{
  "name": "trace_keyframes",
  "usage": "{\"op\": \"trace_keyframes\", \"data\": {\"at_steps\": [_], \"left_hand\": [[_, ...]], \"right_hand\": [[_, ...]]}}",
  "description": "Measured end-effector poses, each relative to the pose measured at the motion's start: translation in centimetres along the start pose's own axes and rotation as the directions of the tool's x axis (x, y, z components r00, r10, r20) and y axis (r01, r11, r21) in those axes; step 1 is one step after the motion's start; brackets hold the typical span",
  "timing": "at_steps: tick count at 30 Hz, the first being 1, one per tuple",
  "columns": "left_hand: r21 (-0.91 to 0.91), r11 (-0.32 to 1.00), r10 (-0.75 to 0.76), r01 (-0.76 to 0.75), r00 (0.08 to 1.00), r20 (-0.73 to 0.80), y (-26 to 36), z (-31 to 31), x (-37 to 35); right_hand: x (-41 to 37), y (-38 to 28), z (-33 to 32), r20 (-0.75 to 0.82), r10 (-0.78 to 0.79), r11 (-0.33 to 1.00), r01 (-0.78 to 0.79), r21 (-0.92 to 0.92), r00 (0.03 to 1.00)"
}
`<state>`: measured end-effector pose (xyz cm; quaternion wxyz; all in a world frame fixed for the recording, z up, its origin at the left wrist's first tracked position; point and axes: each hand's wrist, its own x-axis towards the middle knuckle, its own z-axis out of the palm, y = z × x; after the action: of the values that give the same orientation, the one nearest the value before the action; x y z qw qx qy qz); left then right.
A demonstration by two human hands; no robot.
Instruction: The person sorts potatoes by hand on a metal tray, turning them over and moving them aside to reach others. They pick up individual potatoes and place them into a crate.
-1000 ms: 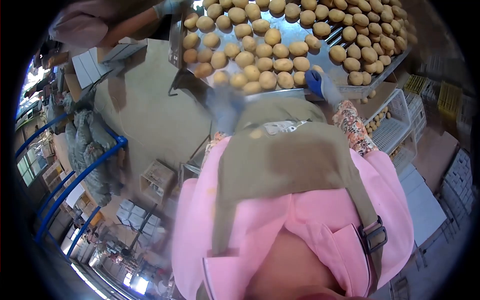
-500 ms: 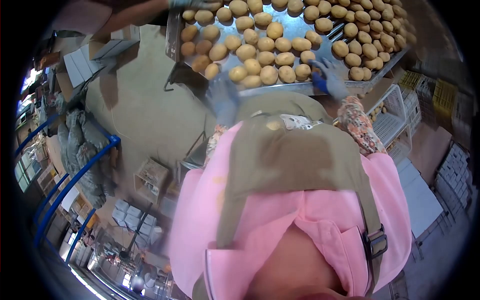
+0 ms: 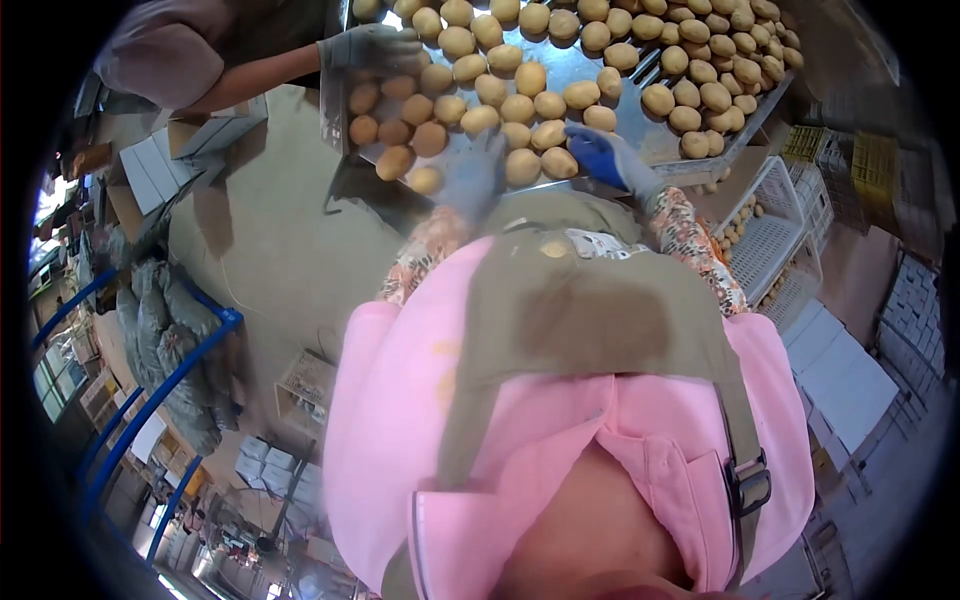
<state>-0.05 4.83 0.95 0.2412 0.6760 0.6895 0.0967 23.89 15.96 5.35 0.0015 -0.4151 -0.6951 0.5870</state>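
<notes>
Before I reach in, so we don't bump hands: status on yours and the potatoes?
Left hand blurred, right hand beside near potatoes; grips unclear. Potatoes spread across tray. Co-worker's gloved hand at its left end.

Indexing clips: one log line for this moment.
left hand: near tray, blurred | right hand: beside potatoes | co-worker's hand: over potatoes

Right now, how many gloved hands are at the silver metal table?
3: your grey left hand and blue-grey right hand at its near edge; a co-worker's grey hand at its left side. More may be hidden.
</notes>
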Motion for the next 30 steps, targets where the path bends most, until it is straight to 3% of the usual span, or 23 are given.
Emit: {"op": "trace_keyframes", "data": {"at_steps": [2,3,4,5,6,8,10,11,12,13,14,15,16,17,18,19,20,21,23,25,26,28,30], "left_hand": [[0.116,0.992,0.064,-0.052,0.992,-0.107,0.0,0.0,0.2],[0.12,0.992,-0.053,0.048,0.998,0.035,0.5,-1.7,0.5],[0.137,0.979,-0.173,0.15,0.969,0.178,0.8,-2.9,0.5],[0.098,0.985,-0.161,0.144,0.968,0.19,0.7,-3.2,0.5],[0.1,0.983,-0.169,0.152,0.968,0.188,0.1,-2.0,0.7],[0.006,0.977,-0.213,0.213,0.973,0.089,-1.4,1.7,0.7],[-0.055,0.965,-0.253,0.255,0.967,0.042,-1.7,2.8,1.0],[-0.183,0.963,-0.209,0.2,0.977,-0.03,-1.5,2.4,0.6],[-0.3,0.944,-0.171,0.134,0.98,-0.103,-1.4,2.0,0.2],[-0.335,0.933,-0.183,0.13,0.974,-0.131,-1.7,1.8,0.1],[-0.33,0.935,-0.182,0.132,0.975,-0.126,-1.4,1.5,0.0],[-0.587,0.791,-0.285,0.174,0.953,-0.101,-0.9,1.3,-0.4],[-0.793,0.577,-0.377,0.194,0.925,-0.047,-0.3,1.1,-0.7],[-0.903,0.376,-0.395,0.208,0.917,0.047,0.6,-0.1,-0.8],[-0.901,0.378,-0.394,0.211,0.918,0.05,1.4,-0.4,-1.1],[-0.893,0.444,-0.253,0.074,0.966,-0.046,2.1,-0.6,-1.5],[-0.87,0.488,-0.101,-0.072,0.985,-0.138,2.7,-0.8,-1.5],[-0.874,0.482,0.005,-0.07,0.997,-0.077,3.3,-1.6,-0.7],[-0.894,0.446,-0.047,-0.027,0.998,-0.053,6.2,-3.8,-1.5],[-0.947,0.306,-0.149,0.095,0.988,0.051,7.9,-5.6,-1.6],[-0.946,0.308,-0.144,0.099,0.988,0.056,7.7,-5.5,-1.6],[-0.855,0.517,-0.069,-0.037,0.994,-0.085,7.3,-5.2,-1.5],[-0.844,0.537,-0.099,0.008,0.994,-0.054,8.1,-6.3,-1.8]], "right_hand": [[0.7,2.2,-2.5,-0.277,-0.002,0.991,0.039,0.129,0.961],[0.7,3.2,-3.8,-0.281,-0.003,0.991,0.041,0.128,0.96],[0.4,4.2,-5.0,-0.392,0.013,1.0,-0.016,-0.005,0.92],[0.1,5.0,-5.6,-0.496,0.011,0.988,-0.086,-0.13,0.868],[0.0,5.5,-5.7,-0.489,0.006,0.988,-0.081,-0.131,0.872],[-0.3,7.3,-5.1,-0.507,-0.114,0.875,-0.156,-0.459,0.855],[1.3,14.4,-0.7,-0.412,0.029,1.0,-0.031,0.001,0.911],[0.0,9.3,1.1,-0.386,-0.019,0.891,-0.159,-0.425,0.922],[-1.3,3.8,2.6,-0.344,-0.049,0.6,-0.248,-0.761,0.938],[-1.2,2.0,2.1,-0.342,-0.048,0.606,-0.245,-0.757,0.938],[-1.2,0.7,1.5,-0.257,0.088,0.874,-0.198,-0.443,0.963],[-1.2,0.4,1.5,-0.12,0.176,0.983,-0.182,-0.039,0.977],[-1.1,0.7,1.5,-0.119,0.181,0.982,-0.185,-0.029,0.976],[-0.9,1.2,1.3,-0.193,-0.005,0.998,-0.009,-0.07,0.981],[-1.2,0.0,1.1,-0.257,-0.192,0.978,0.164,-0.126,0.947],[-1.9,-1.3,0.8,-0.176,-0.091,0.996,0.093,0.001,0.98],[-2.1,-2.5,1.2,-0.18,-0.091,0.996,0.093,0.003,0.979],[-2.2,-3.5,1.7,-0.156,-0.14,0.986,0.152,0.07,0.978],[-3.3,-7.2,2.1,-0.152,-0.213,0.963,0.233,0.133,0.965],[-2.8,-5.8,2.2,-0.201,-0.202,0.962,0.233,0.143,0.959],[-2.8,-6.0,2.3,-0.242,-0.192,0.96,0.232,0.153,0.951],[-3.6,-6.5,1.5,-0.216,-0.161,0.944,0.214,0.251,0.963],[-4.0,-6.7,1.5,-0.183,-0.134,0.918,0.191,0.346,0.974]]}}
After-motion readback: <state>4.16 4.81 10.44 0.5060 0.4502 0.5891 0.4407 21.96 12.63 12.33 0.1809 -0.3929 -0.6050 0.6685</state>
